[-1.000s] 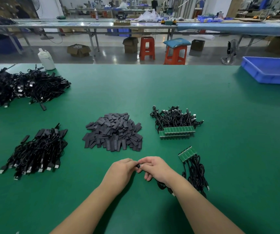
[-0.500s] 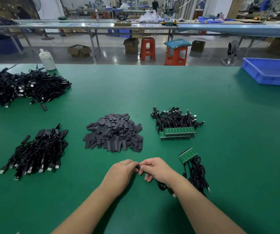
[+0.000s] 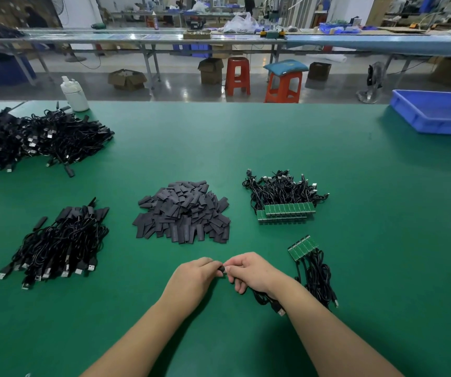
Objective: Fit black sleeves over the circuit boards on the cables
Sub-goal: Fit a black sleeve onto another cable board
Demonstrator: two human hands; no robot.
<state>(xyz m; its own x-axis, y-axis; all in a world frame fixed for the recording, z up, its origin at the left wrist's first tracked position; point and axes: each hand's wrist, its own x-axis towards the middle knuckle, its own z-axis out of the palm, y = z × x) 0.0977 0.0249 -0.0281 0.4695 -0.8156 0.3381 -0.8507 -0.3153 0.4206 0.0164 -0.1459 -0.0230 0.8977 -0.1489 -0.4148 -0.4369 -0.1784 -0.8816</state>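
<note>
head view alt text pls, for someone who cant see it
Two bare hands, left hand and right hand, meet over a green table, pinching a small black piece between them. Beyond lie a pile of black sleeves, cable bundles with green circuit boards, and sleeved cables at left.

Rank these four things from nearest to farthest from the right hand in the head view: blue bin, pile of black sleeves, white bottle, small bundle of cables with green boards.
From the right hand:
1. Small bundle, just right.
2. Sleeve pile, ahead, slightly left.
3. Blue bin, far right.
4. White bottle, far left edge.
</note>
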